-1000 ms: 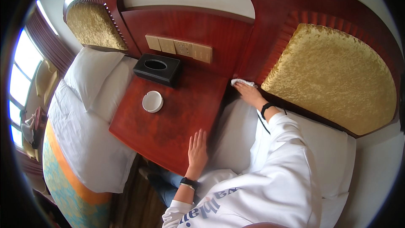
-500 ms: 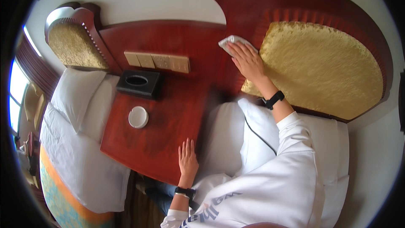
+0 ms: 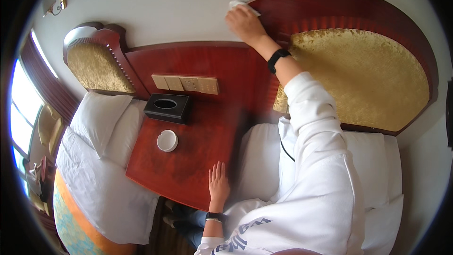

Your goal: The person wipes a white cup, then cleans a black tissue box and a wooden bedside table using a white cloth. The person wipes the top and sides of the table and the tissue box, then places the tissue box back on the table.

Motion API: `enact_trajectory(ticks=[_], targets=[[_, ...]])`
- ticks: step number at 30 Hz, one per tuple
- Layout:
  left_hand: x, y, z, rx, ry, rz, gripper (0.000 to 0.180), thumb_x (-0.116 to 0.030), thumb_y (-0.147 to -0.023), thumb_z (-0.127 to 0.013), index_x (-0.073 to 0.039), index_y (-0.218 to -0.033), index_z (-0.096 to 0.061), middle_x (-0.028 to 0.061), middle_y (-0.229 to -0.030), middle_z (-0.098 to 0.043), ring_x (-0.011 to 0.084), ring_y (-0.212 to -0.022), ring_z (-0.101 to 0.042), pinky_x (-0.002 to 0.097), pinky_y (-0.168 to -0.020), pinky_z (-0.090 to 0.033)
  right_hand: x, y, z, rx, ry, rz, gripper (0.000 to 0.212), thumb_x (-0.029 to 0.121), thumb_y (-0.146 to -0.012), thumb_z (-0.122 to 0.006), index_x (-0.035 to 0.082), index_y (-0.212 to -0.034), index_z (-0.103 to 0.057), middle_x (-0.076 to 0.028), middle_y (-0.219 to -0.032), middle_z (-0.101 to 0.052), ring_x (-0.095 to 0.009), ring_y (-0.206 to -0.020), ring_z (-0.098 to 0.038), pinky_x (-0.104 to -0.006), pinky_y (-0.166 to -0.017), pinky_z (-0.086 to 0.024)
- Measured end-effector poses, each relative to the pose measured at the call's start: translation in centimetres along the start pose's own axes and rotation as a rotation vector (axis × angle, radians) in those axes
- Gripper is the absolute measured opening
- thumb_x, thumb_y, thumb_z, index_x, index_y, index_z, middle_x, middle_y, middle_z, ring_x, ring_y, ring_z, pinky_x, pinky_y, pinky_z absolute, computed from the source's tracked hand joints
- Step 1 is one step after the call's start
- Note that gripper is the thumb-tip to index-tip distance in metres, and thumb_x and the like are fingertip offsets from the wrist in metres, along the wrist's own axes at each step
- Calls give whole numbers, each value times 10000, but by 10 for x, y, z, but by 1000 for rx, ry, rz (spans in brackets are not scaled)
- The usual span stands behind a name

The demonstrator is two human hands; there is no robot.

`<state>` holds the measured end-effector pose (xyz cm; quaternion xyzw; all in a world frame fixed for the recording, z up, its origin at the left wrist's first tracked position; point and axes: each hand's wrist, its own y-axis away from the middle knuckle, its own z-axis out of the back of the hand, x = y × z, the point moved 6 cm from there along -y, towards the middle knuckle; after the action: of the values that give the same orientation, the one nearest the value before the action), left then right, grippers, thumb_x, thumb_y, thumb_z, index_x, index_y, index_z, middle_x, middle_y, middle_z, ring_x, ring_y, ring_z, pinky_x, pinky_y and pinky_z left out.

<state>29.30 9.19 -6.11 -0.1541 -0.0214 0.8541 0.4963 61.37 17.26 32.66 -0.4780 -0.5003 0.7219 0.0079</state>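
Note:
At the upper left corner of the right-hand headboard point(image 3: 278, 12), my right hand point(image 3: 245, 23) is closed over a white cloth point(image 3: 239, 4). Part of the cloth sticks out past my fingers along the dark red wooden edge; the rest is hidden under the hand. My left hand point(image 3: 218, 185) lies flat with fingers stretched out on the front right part of the red wooden nightstand point(image 3: 188, 174), holding nothing. A round white ashtray point(image 3: 167, 140) and a black tissue box point(image 3: 167, 107) stand on the nightstand, beyond my left hand and to its left.
A switch and socket panel point(image 3: 186, 84) is set in the red back panel. White pillows point(image 3: 96, 118) lie on the left bed, below a smaller gold-padded headboard point(image 3: 96, 66). More white pillows point(image 3: 259, 160) are on the right bed, with a dark cord point(image 3: 287, 152) across them.
My right hand has moved up and left with the cloth, from beside the gold padding to the headboard's top corner. The view has shifted slightly; my left hand stays on the nightstand.

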Motion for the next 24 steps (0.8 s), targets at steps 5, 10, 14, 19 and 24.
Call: enact_trajectory(ticks=[5,10,14,19,24], targets=[[-4,-1,-1,8,-3,-15,654,-125,-826,-548,-44,-1421,-291,137,-1468,-313,283,-1362,-288,415,-1137,-193,15,9,-10,58,128,210,87,172,-794,-520,130,-780,-595,5,-809,-570,-145,-891,-536,-294,-981,-363],[1,2,-2,-2,-18,-17,660,-130,-826,-546,-46,-1426,-284,135,-1472,-306,285,-1364,-284,412,-1139,-186,-24,-11,1,64,-89,-45,78,208,-811,-561,139,-794,-591,12,-828,-582,-143,-876,-547,-305,-866,-413],[8,6,-9,-13,-24,-9,666,-126,-819,-550,-46,-1425,-284,135,-1472,-304,285,-1362,-289,412,-1137,-190,-70,-10,24,63,-139,-238,133,263,-873,-560,135,-880,-593,0,-867,-592,-169,-895,-553,-329,-772,-416],[-2,9,-3,-38,-3,-41,656,-121,-805,-559,-35,-1408,-316,141,-1451,-334,291,-1338,-321,427,-1118,-228,-102,14,37,141,6,-357,162,260,-889,-541,107,-937,-567,-21,-893,-585,-198,-907,-552,-357,-781,-420],[6,9,-2,-102,19,-31,651,-115,-797,-564,-37,-1401,-334,134,-1437,-361,288,-1322,-348,431,-1105,-251,-119,18,54,159,94,-275,125,234,-857,-585,116,-895,-569,-19,-893,-585,-186,-905,-543,-333,-845,-413]])
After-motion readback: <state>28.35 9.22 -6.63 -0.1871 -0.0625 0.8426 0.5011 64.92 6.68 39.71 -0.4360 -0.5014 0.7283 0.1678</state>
